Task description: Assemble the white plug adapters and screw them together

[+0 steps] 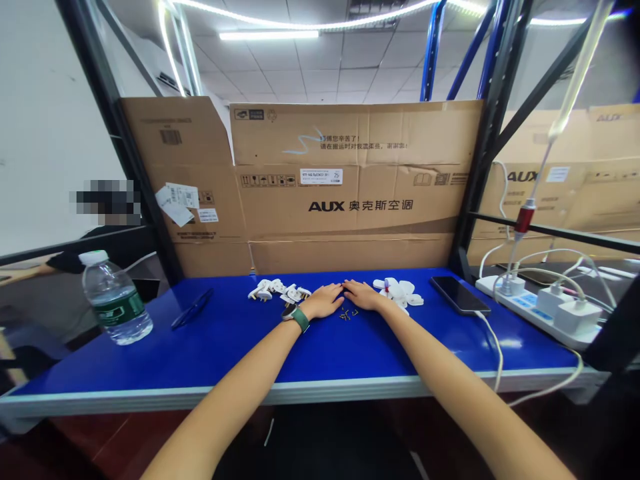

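Observation:
My left hand (324, 302), with a watch (295, 316) on a green strap at the wrist, lies palm down on the blue tabletop (340, 353). Beside it my right hand (362, 295) rests flat too, the fingertips of both nearly meeting. Both hands look open, with no object seen in them; what lies beneath the palms is hidden. Small brass-coloured metal pieces (345, 315) are scattered just in front of the hands. White plug-like plastic parts (273, 288) are heaped to the left of my left hand. Flat white plastic pieces (400, 292) form another pile right of my right hand.
A water bottle (116, 300) and a dark pen (193, 309) are on the left. At the right lie a phone (459, 295) with a white cable and a power strip (540, 312) with chargers. Cardboard (350, 240) walls the back. A person (107, 223) sits beyond the left side.

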Motion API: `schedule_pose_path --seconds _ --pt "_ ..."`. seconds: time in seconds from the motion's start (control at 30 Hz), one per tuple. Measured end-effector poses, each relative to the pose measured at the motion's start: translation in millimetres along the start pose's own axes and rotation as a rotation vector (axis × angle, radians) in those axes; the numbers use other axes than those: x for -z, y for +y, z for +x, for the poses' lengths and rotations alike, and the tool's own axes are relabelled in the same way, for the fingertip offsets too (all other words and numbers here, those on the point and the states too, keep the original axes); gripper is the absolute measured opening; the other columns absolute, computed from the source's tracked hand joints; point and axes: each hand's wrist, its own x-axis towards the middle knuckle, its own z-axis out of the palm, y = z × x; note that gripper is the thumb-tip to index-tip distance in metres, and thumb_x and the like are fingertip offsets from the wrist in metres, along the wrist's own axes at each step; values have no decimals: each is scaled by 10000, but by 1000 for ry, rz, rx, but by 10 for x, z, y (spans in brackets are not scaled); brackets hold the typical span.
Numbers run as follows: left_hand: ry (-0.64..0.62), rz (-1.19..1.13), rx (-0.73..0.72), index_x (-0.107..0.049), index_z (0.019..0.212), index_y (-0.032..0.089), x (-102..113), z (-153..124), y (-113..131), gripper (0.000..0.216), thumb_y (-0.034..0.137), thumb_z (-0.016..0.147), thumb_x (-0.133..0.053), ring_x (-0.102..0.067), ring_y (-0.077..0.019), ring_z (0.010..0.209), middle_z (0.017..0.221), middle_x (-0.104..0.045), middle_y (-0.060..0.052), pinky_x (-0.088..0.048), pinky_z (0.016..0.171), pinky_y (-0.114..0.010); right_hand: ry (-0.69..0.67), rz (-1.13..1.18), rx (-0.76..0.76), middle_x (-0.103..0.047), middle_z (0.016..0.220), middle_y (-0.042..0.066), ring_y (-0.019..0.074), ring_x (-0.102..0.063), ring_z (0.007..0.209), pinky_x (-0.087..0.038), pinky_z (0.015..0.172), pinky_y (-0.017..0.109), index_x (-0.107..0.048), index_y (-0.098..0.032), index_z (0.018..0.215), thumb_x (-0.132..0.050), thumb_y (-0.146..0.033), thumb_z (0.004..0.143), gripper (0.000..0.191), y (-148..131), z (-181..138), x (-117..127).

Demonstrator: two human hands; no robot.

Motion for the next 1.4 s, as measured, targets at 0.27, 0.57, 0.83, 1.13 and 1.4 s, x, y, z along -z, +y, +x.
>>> schedule_pose_path --seconds 0.27,0.57,0.83,1.13,1.4 --pt "-12 26 13 -329 1538 169 26 -9 23 596 458 1017 -333 -300 -271 1495 1610 -322 -139 -242 1226 -450 -11 -17 -1 -297 1626 115 277 -217 1525 -160 1216 546 -370 -209 1551 -353 -364 1032 543 2 8 -3" --pt "8 -7 14 -358 1526 156 35 -16 36 601 468 1014 -332 -320 -287 1485 1599 -341 -144 -247 1225 -469 -46 -33 -12 -255 1641 119 273 -184 1534 -132 1225 516 -336 -192 1569 -266 -517 1031 632 -37 -9 35" --pt "10 -20 16 -339 1539 201 5 -20 -1 613 519 1016 -290 -298 -268 1496 1613 -324 -110 -234 1228 -469 -59 -32 -6 -239 1648 110 270 -167 1538 -123 1229 507 -317 -196 1577 -237 -555 1023 665 -64 -30 51" --pt "-11 -16 24 -346 1538 156 64 -36 65 640 529 1023 -270 -294 -286 1496 1607 -324 -145 -229 1230 -473 -60 -58 -4 -235 1648 125 272 -168 1537 -130 1229 507 -308 -179 1579 -294 -515 1023 650 -91 -59 68" --pt "-44 -9 32 -319 1549 109 99 -45 96 655 503 1029 -258 -266 -295 1506 1614 -296 -162 -213 1233 -495 -57 -69 -7 -239 1646 124 273 -175 1536 -138 1228 517 -313 -184 1576 -330 -493 1014 642 -99 -61 66"
